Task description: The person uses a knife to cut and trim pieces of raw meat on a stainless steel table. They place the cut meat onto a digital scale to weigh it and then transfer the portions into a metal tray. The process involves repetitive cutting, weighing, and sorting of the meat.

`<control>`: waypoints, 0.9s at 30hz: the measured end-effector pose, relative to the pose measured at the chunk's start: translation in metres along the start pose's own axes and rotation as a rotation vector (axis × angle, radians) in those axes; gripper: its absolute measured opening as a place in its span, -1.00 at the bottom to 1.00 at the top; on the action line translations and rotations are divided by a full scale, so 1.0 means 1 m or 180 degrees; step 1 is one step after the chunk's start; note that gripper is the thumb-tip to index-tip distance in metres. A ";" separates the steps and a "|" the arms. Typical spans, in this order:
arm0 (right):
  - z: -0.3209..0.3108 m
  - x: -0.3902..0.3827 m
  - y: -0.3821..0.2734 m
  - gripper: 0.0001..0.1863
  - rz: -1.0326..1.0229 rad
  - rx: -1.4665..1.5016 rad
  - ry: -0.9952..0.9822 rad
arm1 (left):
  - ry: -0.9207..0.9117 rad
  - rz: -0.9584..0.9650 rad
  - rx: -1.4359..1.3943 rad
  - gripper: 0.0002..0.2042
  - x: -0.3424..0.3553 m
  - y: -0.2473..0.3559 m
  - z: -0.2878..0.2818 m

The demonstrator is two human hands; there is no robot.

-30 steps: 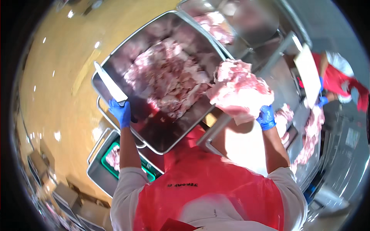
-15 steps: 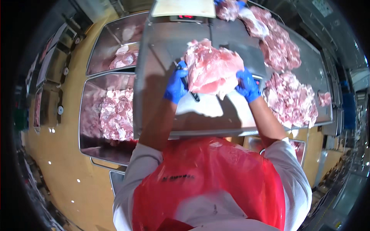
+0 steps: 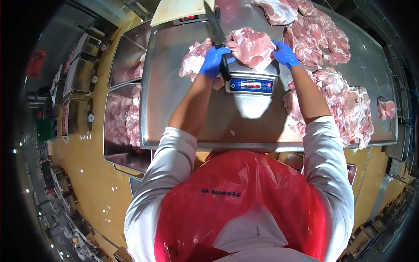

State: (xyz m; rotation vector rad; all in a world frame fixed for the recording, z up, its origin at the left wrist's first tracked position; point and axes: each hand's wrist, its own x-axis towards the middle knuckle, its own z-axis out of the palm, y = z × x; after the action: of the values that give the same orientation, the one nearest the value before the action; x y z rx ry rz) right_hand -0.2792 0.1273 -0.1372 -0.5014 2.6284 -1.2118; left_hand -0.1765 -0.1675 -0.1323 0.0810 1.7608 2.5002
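Note:
My left hand [image 3: 212, 63], gloved in blue, is closed round the black handle of a knife [image 3: 213, 25], its dark blade pointing away from me. Those fingers also lie against the left edge of a broad piece of raw meat [image 3: 252, 47]. At the meat's right edge, my right hand [image 3: 286, 54] grips with its blue-gloved fingers. The meat lies over the top of a weighing scale [image 3: 250, 86], whose blue front panel faces me. Left of the scale, partly behind my left hand, a second piece of raw meat [image 3: 195, 60] rests on the steel table [image 3: 187, 126].
Heaps of raw meat [image 3: 336, 102] lie along the table's right side, with more meat [image 3: 314, 35] at the far right. Steel bins [image 3: 114, 126] holding meat stand against the left edge. A pale cutting board [image 3: 181, 9] sits at the far edge beside another display.
The large piece of meat, held up between my hands before, has moved away from me onto the scale. The scale's panel and a second piece to its left now show. The view has shifted.

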 end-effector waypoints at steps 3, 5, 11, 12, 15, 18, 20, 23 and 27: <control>-0.004 0.005 0.034 -0.49 0.0032 -0.0166 -0.0042 | 0.0500 -0.0695 -0.0539 -0.68 -0.018 0.002 -0.009; -0.005 0.003 0.037 -0.48 -0.0312 -0.0392 0.0220 | 0.0844 -0.0845 -0.0462 -0.72 -0.044 0.004 -0.023; -0.043 -0.021 0.047 -0.43 -0.0627 0.0355 0.0966 | 0.1544 -0.0808 -0.0042 -0.67 -0.135 0.006 -0.075; -0.044 -0.030 0.045 -0.45 -0.0534 0.0348 0.0844 | 0.1598 -0.0819 0.0114 -0.65 -0.148 0.007 -0.085; -0.048 -0.053 0.037 -0.50 -0.0379 0.0323 0.0622 | 0.1723 -0.0722 0.0657 -0.67 -0.171 -0.002 -0.112; -0.049 -0.068 0.037 -0.51 -0.0290 0.0257 0.0572 | 0.1576 -0.0618 0.1419 -0.70 -0.176 -0.006 -0.123; -0.048 -0.071 0.032 -0.52 -0.0331 0.0329 0.0542 | 0.1428 -0.0530 0.1789 -0.72 -0.177 -0.006 -0.124; -0.046 -0.070 0.023 -0.53 -0.0464 0.0315 0.0543 | 0.1260 -0.0535 0.2016 -0.76 -0.179 0.003 -0.111; -0.057 -0.048 0.039 -0.49 -0.0558 -0.0060 0.0506 | 0.1030 -0.0685 0.1964 -0.83 -0.186 0.034 -0.057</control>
State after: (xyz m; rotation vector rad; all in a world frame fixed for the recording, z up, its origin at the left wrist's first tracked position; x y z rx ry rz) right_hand -0.2617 0.2089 -0.1288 -0.6778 2.7799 -1.3301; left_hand 0.0020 -0.2504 -0.1186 -0.4718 2.4515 1.8219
